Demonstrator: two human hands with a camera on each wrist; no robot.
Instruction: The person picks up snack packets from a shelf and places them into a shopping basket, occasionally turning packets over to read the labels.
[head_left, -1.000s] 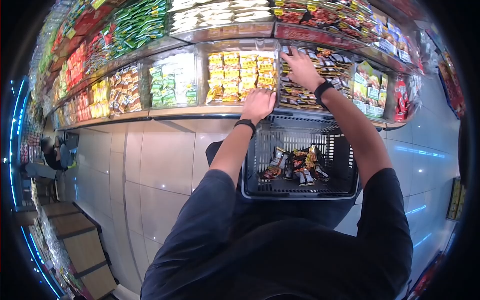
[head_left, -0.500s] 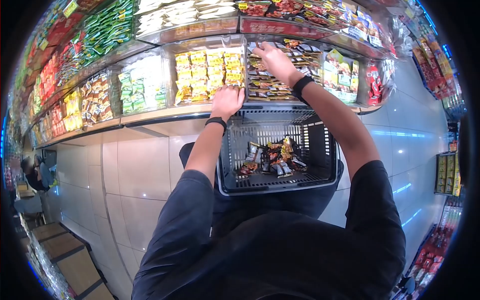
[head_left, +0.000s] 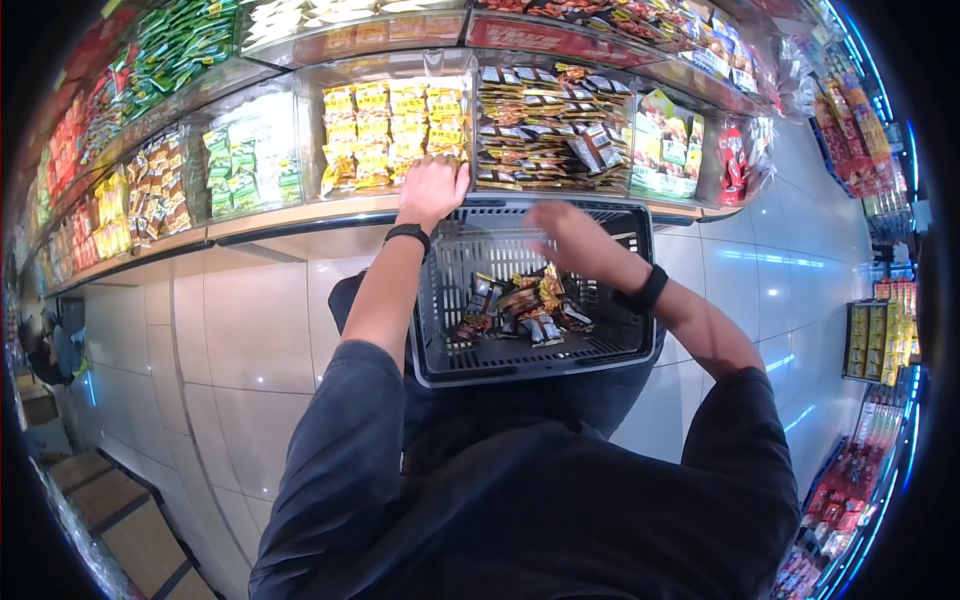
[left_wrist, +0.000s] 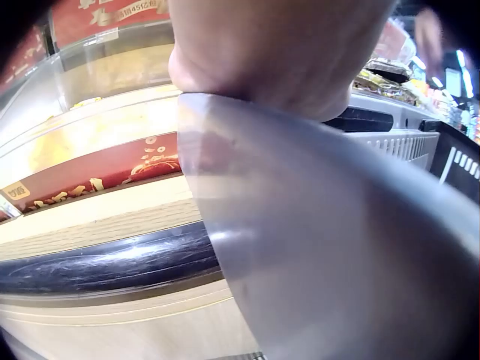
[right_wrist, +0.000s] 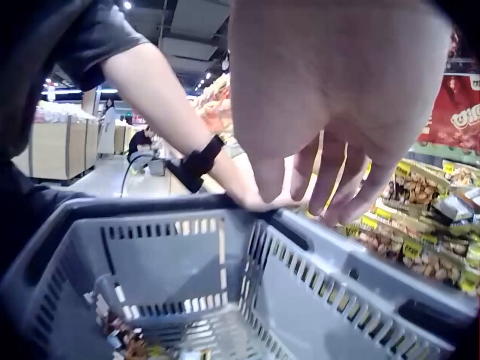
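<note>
Over the dark grey plastic basket with slotted walls [head_left: 540,373], we see the right hand [head_left: 578,240], blurred in the head view. In the right wrist view its fingers hang downward, slightly bent and a little apart, and the grip looks released, with no packet visible in it. The left hand [head_left: 433,188] lies flat, its fingers lightly spread at the front of the clear, hard-walled bin [head_left: 313,150] of glossy yellow packets [head_left: 390,130]. Its grip is relaxed; we cannot tell whether it also touches the basket's rim, which is just beside it.

Inside the basket we find a loose heap of small, crinkled black, silver and reddish packets [head_left: 535,308], lying at mixed angles on the slotted bottom. More shiny dark packets with silver parts [head_left: 550,135] are stacked in the next bin, mostly flat and layered; one silvery packet [head_left: 597,148] lies tilted on the top. Below the bins we see a pale wood-grained shelf edge [left_wrist: 112,217] with a smooth, rounded black strip [left_wrist: 112,260]. Around each wrist we notice a black band [head_left: 408,232].
</note>
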